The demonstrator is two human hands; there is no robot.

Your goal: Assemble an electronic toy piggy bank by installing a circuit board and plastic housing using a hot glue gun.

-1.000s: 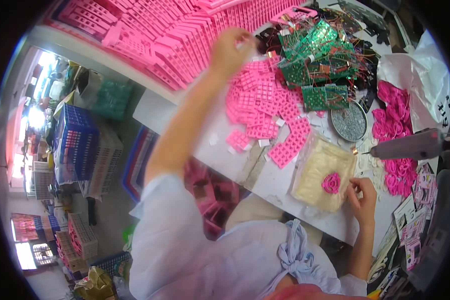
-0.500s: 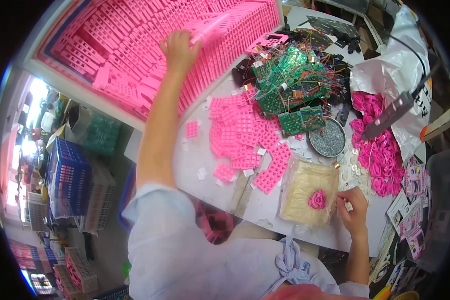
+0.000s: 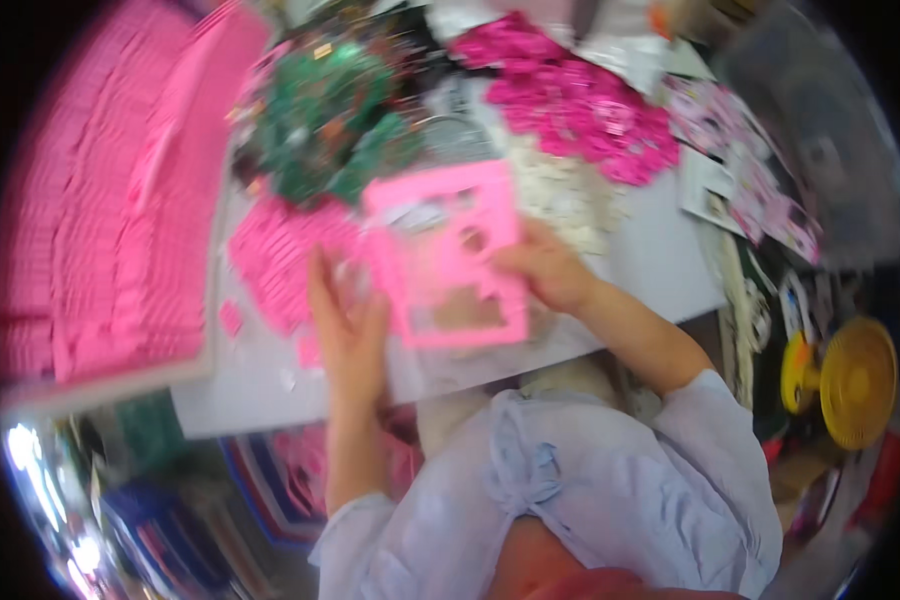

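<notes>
A pink plastic casing panel (image 3: 523, 290) with cut-out openings is held up over the front of the table, blurred by motion. My right hand (image 3: 550, 268) grips its right edge, thumb on the face toward me. Beside the panel's left edge is my left hand (image 3: 350, 335), fingers apart and pointing away from me; whether it touches the panel is unclear. Behind the left hand lies a heap of pink keypad pieces (image 3: 275, 265). Through the panel's openings shows something tan, mostly hidden.
A large bin of stacked pink panels (image 3: 90, 200) fills the left. Wired green circuit boards (image 3: 320, 110) pile up at the back, near a round dish (image 3: 457, 140) of small grey bits. Magenta cord bundles (image 3: 580, 100) and small cream parts (image 3: 560, 195) lie at right.
My view has swung right. My left hand has come back from the bin, and a pink panel is now in front of me. My right hand has moved onto the panel's edge.
</notes>
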